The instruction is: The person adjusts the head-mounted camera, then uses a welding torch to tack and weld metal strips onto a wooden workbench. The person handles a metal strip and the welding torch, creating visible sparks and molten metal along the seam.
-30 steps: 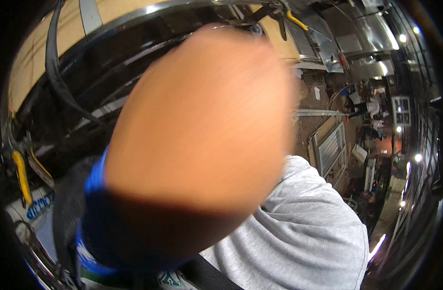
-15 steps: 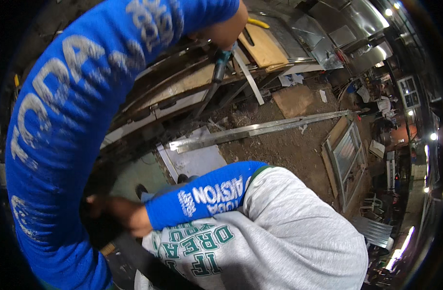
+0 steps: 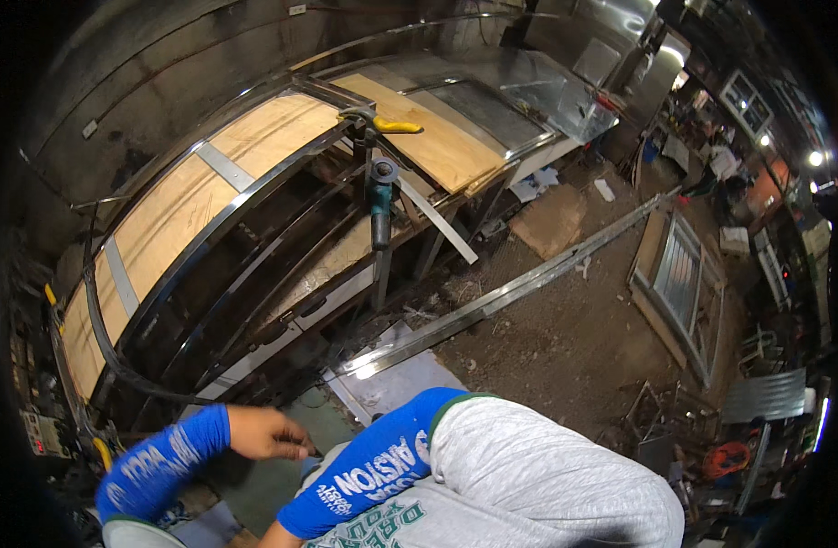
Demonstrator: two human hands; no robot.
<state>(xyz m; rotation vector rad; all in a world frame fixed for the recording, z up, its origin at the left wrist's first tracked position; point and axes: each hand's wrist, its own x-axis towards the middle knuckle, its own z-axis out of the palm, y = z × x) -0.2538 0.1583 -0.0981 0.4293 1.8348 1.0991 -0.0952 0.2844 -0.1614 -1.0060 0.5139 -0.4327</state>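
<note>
My left hand (image 3: 267, 433), in a blue sleeve, is held low in front of me, away from the bench. Its fingers are curled together at the tips, and a tiny dark speck shows there that I cannot identify. Only the wrist of my right hand (image 3: 277, 537) shows at the lower edge; its fingers are out of sight. Beyond my hands, a teal angle grinder (image 3: 380, 205) hangs upright at the bench edge, its disc on top. Just above it sits a clamp with yellow handles (image 3: 396, 125). Neither hand touches these tools.
A long metal frame with plywood panels (image 3: 172, 215) curves along the left. A plywood board (image 3: 428, 132) and glass panes lie farther back. Long metal bars (image 3: 519, 288) cross the dirt floor. A framed window panel (image 3: 679, 283) leans at the right. A black cable (image 3: 104, 338) drapes down the left.
My left arm has come down from the bench beside the grinder to low in front of me. My right hand has dropped toward the lower edge. The grinder now stands unheld in full view.
</note>
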